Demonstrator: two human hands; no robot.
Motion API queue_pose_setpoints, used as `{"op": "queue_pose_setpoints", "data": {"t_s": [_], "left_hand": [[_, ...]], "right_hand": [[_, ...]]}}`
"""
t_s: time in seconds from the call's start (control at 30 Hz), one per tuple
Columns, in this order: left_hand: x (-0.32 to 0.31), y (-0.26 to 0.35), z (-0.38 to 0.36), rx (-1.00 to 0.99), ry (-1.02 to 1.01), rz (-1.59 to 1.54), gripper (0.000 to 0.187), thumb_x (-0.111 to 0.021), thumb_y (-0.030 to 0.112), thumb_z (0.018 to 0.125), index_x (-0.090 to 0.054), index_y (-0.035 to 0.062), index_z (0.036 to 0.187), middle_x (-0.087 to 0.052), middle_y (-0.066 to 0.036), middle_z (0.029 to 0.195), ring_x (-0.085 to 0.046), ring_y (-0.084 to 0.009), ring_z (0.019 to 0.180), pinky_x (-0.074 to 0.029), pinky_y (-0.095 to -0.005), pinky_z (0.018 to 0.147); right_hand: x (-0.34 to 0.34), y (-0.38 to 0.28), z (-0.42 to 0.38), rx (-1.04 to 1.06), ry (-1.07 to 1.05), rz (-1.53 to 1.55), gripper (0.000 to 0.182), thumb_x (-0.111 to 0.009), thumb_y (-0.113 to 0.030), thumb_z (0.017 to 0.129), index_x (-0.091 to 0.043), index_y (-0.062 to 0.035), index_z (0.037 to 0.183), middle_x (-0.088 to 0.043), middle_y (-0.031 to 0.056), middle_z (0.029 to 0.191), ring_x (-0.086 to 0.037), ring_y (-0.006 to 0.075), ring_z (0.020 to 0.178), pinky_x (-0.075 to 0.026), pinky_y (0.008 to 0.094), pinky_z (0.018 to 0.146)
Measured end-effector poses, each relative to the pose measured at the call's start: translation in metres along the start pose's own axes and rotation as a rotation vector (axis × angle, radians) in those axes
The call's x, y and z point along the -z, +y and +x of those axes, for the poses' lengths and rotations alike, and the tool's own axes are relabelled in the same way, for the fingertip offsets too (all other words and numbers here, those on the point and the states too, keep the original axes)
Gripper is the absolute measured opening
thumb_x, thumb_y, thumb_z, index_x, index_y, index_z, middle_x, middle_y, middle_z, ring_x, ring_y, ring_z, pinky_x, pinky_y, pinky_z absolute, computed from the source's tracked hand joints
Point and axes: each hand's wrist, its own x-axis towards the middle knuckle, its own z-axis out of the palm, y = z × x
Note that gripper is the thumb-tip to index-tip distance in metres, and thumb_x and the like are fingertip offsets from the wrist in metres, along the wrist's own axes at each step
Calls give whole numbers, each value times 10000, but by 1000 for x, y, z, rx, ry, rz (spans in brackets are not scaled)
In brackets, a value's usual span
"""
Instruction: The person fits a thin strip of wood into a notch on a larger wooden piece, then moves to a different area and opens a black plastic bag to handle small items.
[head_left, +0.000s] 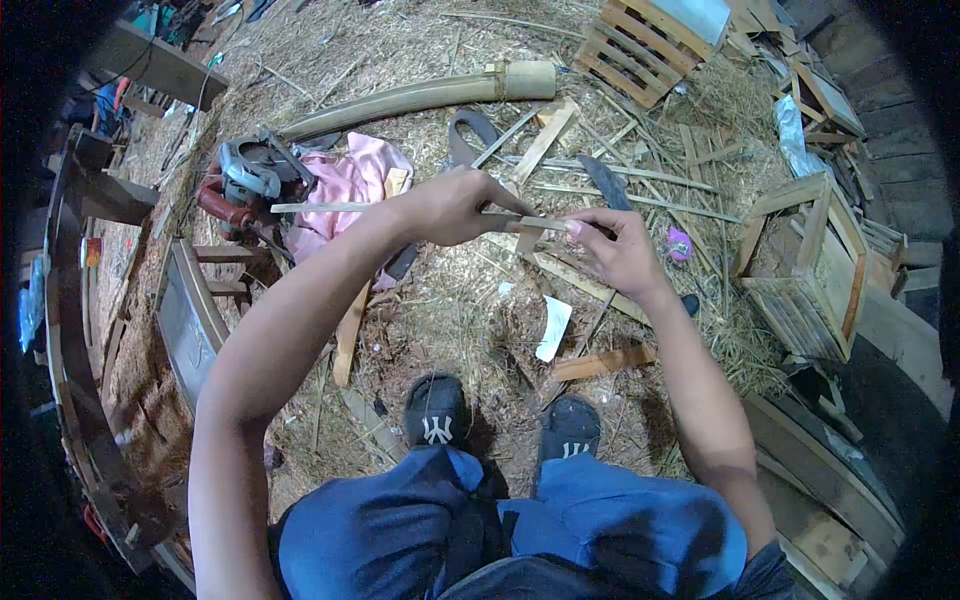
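A thin pale wooden strip [320,208] passes through my closed left hand [460,207], its long end sticking out past my left wrist. My right hand [612,248] pinches the short end of the strip between thumb and fingers. Between the two hands, a small tan flat piece [527,240] shows just under the strip. Both hands are held out in front of me, above the litter-covered ground. My left fingers curl away from view, so part of their grip is hidden.
A power saw [245,185] with a red body lies at left beside a pink cloth [365,175]. A thick bamboo pole [400,100] stretches behind. Slatted wooden frames [650,50] and a wooden crate [810,265] stand at right. Wood offcuts [605,362] lie near my sandals [437,410].
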Motion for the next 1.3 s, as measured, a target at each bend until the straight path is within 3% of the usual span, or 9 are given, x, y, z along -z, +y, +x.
{"op": "queue_pose_setpoints", "data": {"t_s": [0.03, 0.33, 0.4, 0.47, 0.7, 0.77, 0.93, 1.0, 1.3], "left_hand": [[-1, 0, 0, 1, 6, -2, 349, -700, 246, 952, -711, 114, 1275, -748, -195, 1027, -729, -340, 896, -556, -422, 803], [-12, 9, 5, 2, 114, 65, 349, -775, 327, 855, -774, 73, 1093, -750, -182, 1014, -723, -362, 933, -566, -456, 826], [-21, 10, 6, 30, 244, 153, 276, -803, 227, 833, -778, 105, 1080, -741, -126, 943, -725, -321, 868, -571, -428, 769], [-29, 10, 4, 32, 284, 165, 251, -800, 216, 832, -782, 105, 1056, -738, -117, 934, -723, -316, 856, -573, -426, 761], [-36, 9, 3, 17, 357, 201, 182, -793, 186, 821, -787, 104, 983, -730, -102, 906, -714, -306, 805, -577, -422, 719], [-37, 9, 2, 17, 365, 203, 173, -792, 187, 821, -785, 98, 969, -730, -102, 900, -713, -307, 802, -576, -423, 717], [-40, 3, 4, 24, 366, 209, 163, -791, 193, 824, -781, 86, 946, -728, -105, 876, -710, -313, 796, -574, -427, 713], [-40, 0, 4, 97, 302, 197, 205, -725, 337, 870, -788, 181, 988, -746, -118, 937, -720, -346, 868, -582, -474, 776], [-34, 18, 5, 33, 350, 161, 204, -780, 202, 846, -787, 110, 1028, -759, -108, 945, -735, -299, 812, -587, -411, 735]], "right_hand": [[0, 2, 0, 46, 29, 14, 174, -685, -116, 986, -751, 10, 1088, -564, -57, 656, -420, 20, 539, -309, 228, 486], [-2, -1, 0, 117, 58, -32, 174, -704, -132, 971, -757, 13, 1053, -559, -72, 649, -398, 12, 540, -293, 238, 481], [-3, -1, -1, 116, 56, -36, 176, -706, -134, 970, -758, 14, 1049, -553, -74, 648, -395, 12, 542, -291, 241, 481], [-1, -5, -2, 19, 65, -63, 204, -707, -150, 951, -761, 23, 1044, -750, 88, 819, -605, 99, 735, -504, 299, 703], [2, -3, -1, -20, 30, -32, 215, -721, -156, 942, -759, 28, 1048, -743, 63, 813, -589, 85, 717, -495, 290, 674], [1, 0, 0, 31, 27, 81, 173, -718, -144, 966, -758, 9, 1034, -516, -79, 625, -361, 13, 512, -251, 247, 466], [2, 15, 3, 23, 31, 187, 175, -704, -136, 977, -742, 9, 1067, -525, -72, 651, -371, 13, 512, -259, 236, 464], [3, 17, 3, -10, 39, 237, 174, -699, -132, 980, -737, 7, 1078, -529, -69, 663, -376, 13, 513, -266, 230, 464], [2, 18, 3, 20, 53, 167, 168, -695, -139, 986, -724, -4, 1081, -519, -71, 683, -391, 20, 515, -287, 222, 463]]}}
